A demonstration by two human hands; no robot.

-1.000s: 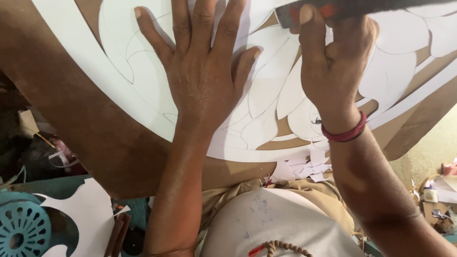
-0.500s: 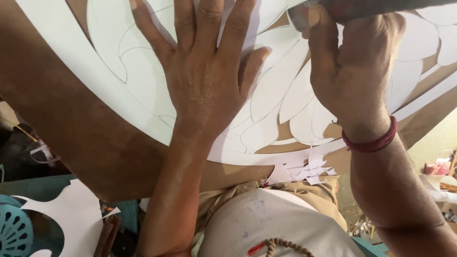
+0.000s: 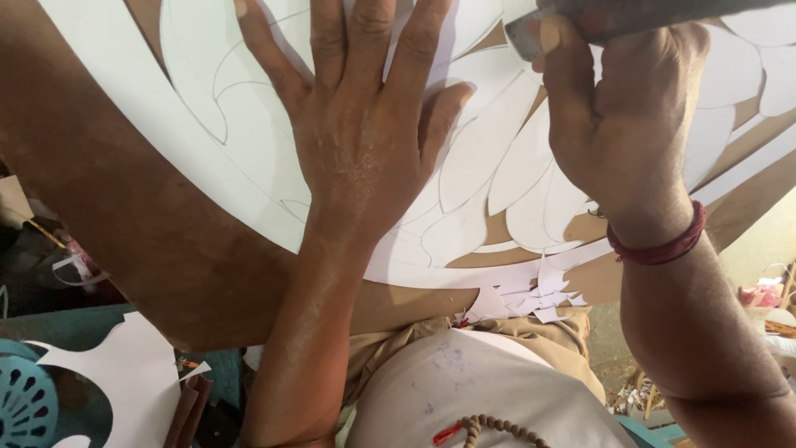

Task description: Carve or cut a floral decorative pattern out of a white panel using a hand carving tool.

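The white patterned paper sheet (image 3: 249, 158) lies flat on the brown board (image 3: 149, 241), leaf shapes already cut open toward 3 o'clock. The left hand (image 3: 356, 149) presses it down, fingers spread apart; the right hand (image 3: 622, 124), at 1 o'clock, has its fingers clamped on a cutting tool (image 3: 564, 21). Steady, slow strokes along the pencilled lines seem wise, blade clear of the thumb. Paper offcuts (image 3: 531, 299) crowd the board's near edge at 5 o'clock.

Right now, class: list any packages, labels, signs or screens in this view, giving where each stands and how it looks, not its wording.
None in view: no package, label, sign or screen.
White paper sheet: on the brown board, pencilled petal shapes, blank of print.
Paper scraps: white offcuts at the board's near edge.
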